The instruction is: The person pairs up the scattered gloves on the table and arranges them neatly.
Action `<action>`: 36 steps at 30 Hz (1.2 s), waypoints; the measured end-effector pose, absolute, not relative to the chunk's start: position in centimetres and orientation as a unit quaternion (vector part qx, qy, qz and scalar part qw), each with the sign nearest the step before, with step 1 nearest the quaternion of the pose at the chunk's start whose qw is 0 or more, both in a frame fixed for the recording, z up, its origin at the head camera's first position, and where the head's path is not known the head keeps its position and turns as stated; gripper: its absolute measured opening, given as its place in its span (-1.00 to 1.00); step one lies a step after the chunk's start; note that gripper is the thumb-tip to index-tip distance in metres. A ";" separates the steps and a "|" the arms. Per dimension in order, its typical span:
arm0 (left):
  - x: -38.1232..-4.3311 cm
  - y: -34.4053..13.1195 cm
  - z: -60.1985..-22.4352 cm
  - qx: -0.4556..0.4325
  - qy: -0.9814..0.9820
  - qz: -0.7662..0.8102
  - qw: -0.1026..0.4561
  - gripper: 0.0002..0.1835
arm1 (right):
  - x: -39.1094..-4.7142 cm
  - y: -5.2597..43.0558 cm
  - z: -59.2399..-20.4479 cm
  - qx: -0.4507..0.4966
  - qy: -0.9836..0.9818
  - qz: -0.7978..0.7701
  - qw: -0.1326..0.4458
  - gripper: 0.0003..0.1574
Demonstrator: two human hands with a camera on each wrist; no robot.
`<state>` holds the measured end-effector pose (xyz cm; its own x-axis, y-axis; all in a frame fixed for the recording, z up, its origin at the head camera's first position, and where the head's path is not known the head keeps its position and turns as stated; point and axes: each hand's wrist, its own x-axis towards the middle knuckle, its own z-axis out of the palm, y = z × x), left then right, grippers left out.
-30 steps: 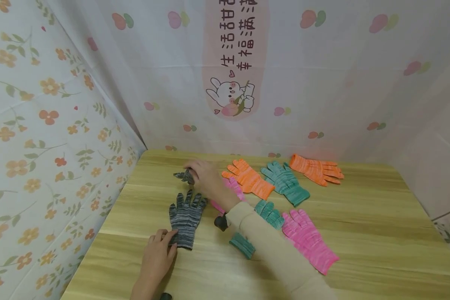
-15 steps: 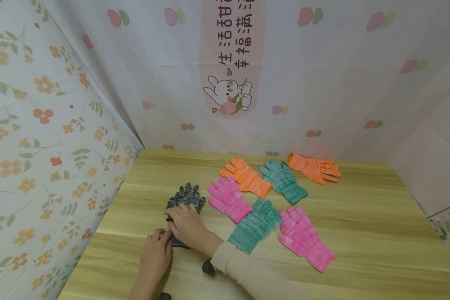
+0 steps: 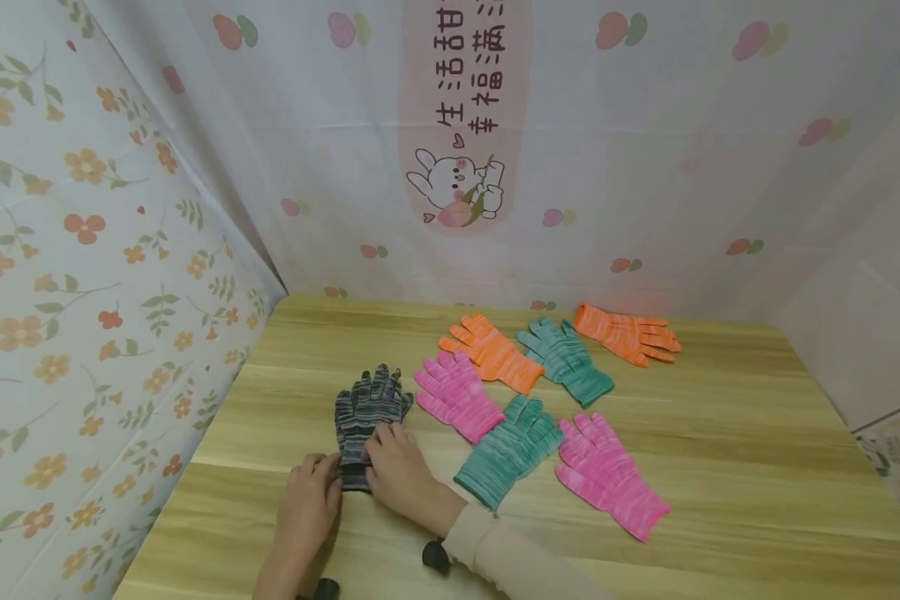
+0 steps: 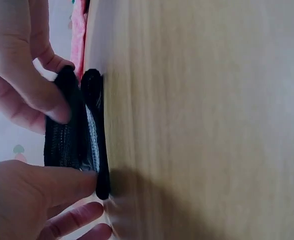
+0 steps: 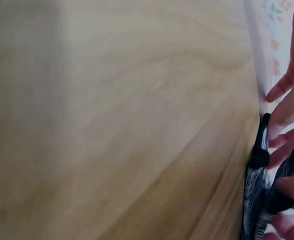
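Two dark grey striped knit gloves lie stacked at the left of the table, fingers away from me. The upper glove [image 3: 366, 408] covers most of the lower glove [image 3: 355, 483], whose cuff shows beneath. My right hand [image 3: 401, 475] pinches the upper cuff at its right side. At the left side of the cuffs, my left hand [image 3: 307, 500] pinches the knit edge. In the left wrist view the upper cuff [image 4: 62, 145] is raised from the lower cuff [image 4: 103, 175], with a gap between them. The right wrist view catches part of the dark gloves [image 5: 252, 200] at its edge.
Right of the stack lie a pink glove [image 3: 459, 396], a green glove [image 3: 508, 454] and another pink glove [image 3: 611, 479]. Farther back are an orange glove [image 3: 492, 352], a green glove [image 3: 567, 362] and another orange glove [image 3: 626, 335]. Printed curtains [image 3: 330, 167] stand behind the wooden table [image 3: 720, 433].
The right hand has brought the second dark glove from the back left onto the first one, then shifted to the right side of its cuff. The left hand has stayed near the cuff.
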<state>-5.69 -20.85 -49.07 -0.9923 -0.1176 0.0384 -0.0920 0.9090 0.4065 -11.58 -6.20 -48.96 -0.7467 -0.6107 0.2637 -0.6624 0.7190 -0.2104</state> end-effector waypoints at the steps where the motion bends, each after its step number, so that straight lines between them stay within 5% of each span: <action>1: -5.7 -20.9 -49.1 0.054 -0.976 -0.211 0.029 -0.63 | -11.5 -6.2 -49.0 0.352 -0.918 0.156 0.092 -0.91; 27: -5.7 -21.3 -49.4 0.062 -0.972 -0.226 0.019 -0.53 | -10.2 -5.9 -48.8 0.418 -0.894 0.148 0.056 -0.82; 36: -5.8 -22.3 -48.4 0.033 -0.961 -0.273 -0.028 -0.41 | -10.3 -5.4 -47.8 0.437 -0.889 0.133 0.008 -0.72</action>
